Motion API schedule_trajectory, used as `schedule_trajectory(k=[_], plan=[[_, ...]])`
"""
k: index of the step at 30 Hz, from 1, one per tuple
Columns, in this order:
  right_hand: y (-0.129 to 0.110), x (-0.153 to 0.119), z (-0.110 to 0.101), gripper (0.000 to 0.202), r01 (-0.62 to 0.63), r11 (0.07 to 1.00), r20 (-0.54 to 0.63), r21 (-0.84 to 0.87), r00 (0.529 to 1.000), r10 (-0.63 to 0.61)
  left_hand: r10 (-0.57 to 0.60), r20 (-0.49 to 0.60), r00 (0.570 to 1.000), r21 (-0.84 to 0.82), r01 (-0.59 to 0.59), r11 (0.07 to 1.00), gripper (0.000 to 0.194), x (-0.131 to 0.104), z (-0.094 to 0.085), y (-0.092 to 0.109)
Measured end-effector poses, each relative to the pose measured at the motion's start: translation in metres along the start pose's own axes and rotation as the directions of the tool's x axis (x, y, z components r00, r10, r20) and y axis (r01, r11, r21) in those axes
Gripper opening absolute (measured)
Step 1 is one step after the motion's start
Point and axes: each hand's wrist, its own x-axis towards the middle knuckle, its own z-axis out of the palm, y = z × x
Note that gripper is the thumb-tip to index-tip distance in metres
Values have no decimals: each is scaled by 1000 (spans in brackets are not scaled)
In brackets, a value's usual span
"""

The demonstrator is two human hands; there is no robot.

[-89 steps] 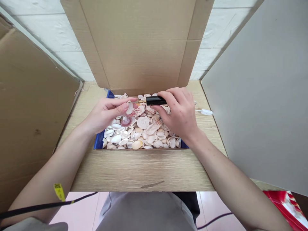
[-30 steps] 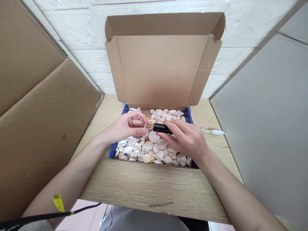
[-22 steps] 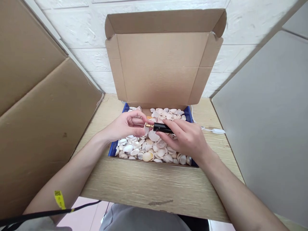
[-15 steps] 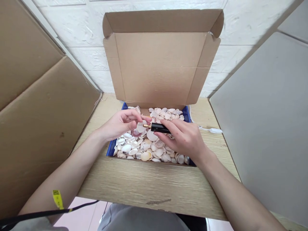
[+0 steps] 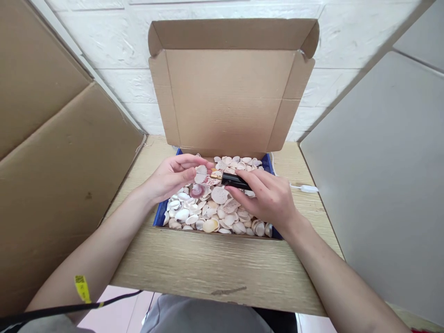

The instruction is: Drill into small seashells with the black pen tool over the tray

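Observation:
My right hand (image 5: 268,194) grips a small black hand drill (image 5: 235,181) with a brass chuck that points left. A thin bit runs from the chuck toward a pale ribbed seashell (image 5: 200,174), which my left hand (image 5: 175,176) pinches by its edge between thumb and fingers. Whether the bit touches the shell or passes through it, I cannot tell. Both hands are above an open cardboard box (image 5: 160,215) with blue sides, full of loose seashells (image 5: 222,215). A purplish shell (image 5: 197,190) lies just below the held one.
The box's raised lid (image 5: 229,97) leans toward a white brick wall (image 5: 118,41). A cardboard panel (image 5: 62,162) stands at left, a grey panel (image 5: 388,175) at right. A white cable with an inline piece (image 5: 308,188) lies right of the box on the wooden table (image 5: 215,263).
The drill has shifted slightly right, away from my left fingers. My left hand has turned a little, and the pinched shell now shows more clearly.

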Motion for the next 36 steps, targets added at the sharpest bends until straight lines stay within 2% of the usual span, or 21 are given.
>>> schedule_trajectory(k=[3,9,18,21,24,27,31,36], plan=[[1,-1,1,26,-19,1000,-10,-1,1000,19,-7,-28,1000,-66,5,998,25,0,0,-1],[1,-2,2,24,-43,999,-16,7,999,44,-47,11,999,-26,47,999,28,-1,2,1],[2,-1,2,26,-56,998,-13,12,998,56,-45,21,999,-14,45,999,25,-1,1,-1],[3,0,1,26,-41,999,-37,-14,998,40,-37,-18,999,40,38,998,26,-1,-2,-3],[4,1,0,24,-29,998,-87,-51,996,25,-40,-59,997,169,49,984,26,-2,-5,-5],[5,1,1,23,-37,995,-145,-91,989,24,-82,-56,995,270,94,958,30,-2,-5,-4],[5,0,2,22,-50,994,-177,-98,984,32,-169,-19,985,273,168,947,42,-2,-1,-1],[5,-1,1,22,-83,993,-119,-82,990,72,-182,-22,983,250,182,951,44,-3,4,1]])
